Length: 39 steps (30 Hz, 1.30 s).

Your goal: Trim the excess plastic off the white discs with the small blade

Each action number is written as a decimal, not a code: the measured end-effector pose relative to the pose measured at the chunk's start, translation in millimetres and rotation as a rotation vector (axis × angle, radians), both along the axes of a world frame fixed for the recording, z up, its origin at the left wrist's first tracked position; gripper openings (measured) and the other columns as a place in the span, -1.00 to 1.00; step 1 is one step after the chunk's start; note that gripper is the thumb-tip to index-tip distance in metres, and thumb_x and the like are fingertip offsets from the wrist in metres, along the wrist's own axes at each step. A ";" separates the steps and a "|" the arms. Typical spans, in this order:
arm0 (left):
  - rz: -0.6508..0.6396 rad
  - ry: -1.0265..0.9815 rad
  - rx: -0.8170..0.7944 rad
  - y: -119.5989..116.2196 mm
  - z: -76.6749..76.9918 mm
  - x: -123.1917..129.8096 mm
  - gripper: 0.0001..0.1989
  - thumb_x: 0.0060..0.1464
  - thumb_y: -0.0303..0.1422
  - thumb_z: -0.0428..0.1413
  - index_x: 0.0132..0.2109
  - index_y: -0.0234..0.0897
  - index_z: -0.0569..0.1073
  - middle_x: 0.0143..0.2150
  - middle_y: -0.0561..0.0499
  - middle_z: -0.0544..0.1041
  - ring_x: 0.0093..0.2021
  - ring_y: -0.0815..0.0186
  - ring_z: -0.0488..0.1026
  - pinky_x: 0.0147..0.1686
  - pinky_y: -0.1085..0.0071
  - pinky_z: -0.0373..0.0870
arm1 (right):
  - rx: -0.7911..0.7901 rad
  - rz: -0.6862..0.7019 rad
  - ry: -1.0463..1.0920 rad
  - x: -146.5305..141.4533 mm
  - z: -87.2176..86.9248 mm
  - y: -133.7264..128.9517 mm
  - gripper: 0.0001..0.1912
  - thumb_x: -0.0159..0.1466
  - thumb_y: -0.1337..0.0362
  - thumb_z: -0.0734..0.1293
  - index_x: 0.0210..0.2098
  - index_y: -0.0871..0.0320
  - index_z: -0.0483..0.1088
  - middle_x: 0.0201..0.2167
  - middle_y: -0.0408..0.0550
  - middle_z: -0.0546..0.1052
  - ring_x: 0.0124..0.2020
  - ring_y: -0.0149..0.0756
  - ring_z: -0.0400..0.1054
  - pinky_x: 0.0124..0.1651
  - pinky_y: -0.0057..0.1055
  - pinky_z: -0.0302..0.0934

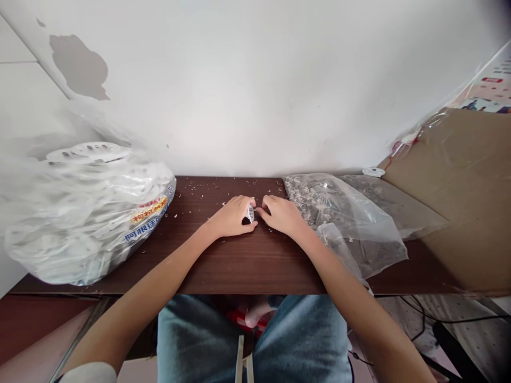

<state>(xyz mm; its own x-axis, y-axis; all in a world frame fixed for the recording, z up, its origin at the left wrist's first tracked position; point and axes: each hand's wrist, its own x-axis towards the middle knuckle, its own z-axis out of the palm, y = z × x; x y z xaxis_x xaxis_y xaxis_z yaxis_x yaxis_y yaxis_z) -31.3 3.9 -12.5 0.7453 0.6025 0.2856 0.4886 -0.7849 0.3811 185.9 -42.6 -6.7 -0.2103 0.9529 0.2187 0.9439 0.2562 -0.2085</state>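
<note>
My left hand (235,217) is curled round a small white plastic piece (250,213) with dark slots, held on edge between thumb and fingers just above the brown table (239,268). Facing it, my right hand (279,214) has its thumb and forefinger bent close together, their tips close to the piece's right side. Whatever sits between those fingertips is too small to make out. Pale tiny scraps lie scattered on the tabletop around and behind both hands.
On the left bulges a large clear bag (91,223) of similar white pieces. To the right lies a clear plastic bag (331,205) containing many small pale bits. A cardboard box (467,191) stands at far right, with a white round piece (373,172) beside it. Behind rises a white wall (247,90).
</note>
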 end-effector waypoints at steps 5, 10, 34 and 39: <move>0.003 -0.006 -0.012 -0.1 0.3 0.0 -0.63 0.15 -0.20 0.26 0.04 -0.22 0.39 0.06 -0.20 0.54 0.12 -0.04 0.49 0.18 -0.02 0.43 | -0.010 0.005 -0.021 -0.2 -0.3 0.3 -0.77 0.53 0.10 0.25 -0.20 0.09 0.36 -0.14 -0.04 0.62 -0.19 -0.21 0.49 -0.30 -0.32 0.07; 0.002 -0.016 -0.014 -0.1 -0.9 -0.6 -0.61 0.16 -0.18 0.25 0.05 -0.22 0.39 0.07 -0.21 0.53 0.13 -0.04 0.49 0.19 -0.02 0.42 | -0.008 0.002 -0.012 0.1 1.2 -0.6 -0.77 0.53 0.10 0.26 -0.19 0.09 0.36 -0.14 -0.04 0.62 -0.17 -0.21 0.50 -0.28 -0.33 0.08; -0.008 -0.004 -0.007 0.0 0.6 -0.1 -0.63 0.18 -0.18 0.25 0.04 -0.22 0.38 0.03 -0.18 0.54 0.06 0.00 0.50 0.16 -0.01 0.42 | -0.032 0.011 -0.022 -1.4 2.2 -1.3 -0.77 0.54 0.11 0.24 -0.19 0.10 0.35 -0.14 -0.03 0.61 -0.18 -0.21 0.49 -0.28 -0.32 0.11; -0.018 -0.004 -0.005 0.6 -0.6 -0.4 -0.64 0.18 -0.18 0.24 0.04 -0.22 0.38 0.04 -0.17 0.54 0.06 0.00 0.50 0.17 -0.01 0.42 | -0.025 0.000 -0.022 -1.3 2.5 -1.0 -0.77 0.54 0.11 0.25 -0.20 0.09 0.35 -0.14 -0.03 0.61 -0.18 -0.21 0.50 -0.27 -0.32 0.11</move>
<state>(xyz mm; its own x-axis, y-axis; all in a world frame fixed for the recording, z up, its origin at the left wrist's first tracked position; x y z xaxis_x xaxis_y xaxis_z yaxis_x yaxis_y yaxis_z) -31.8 4.5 -13.1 0.7551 0.5901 0.2857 0.4726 -0.7919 0.3868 184.6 -43.6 -4.2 -0.2150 0.9579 0.1901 0.9482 0.2514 -0.1944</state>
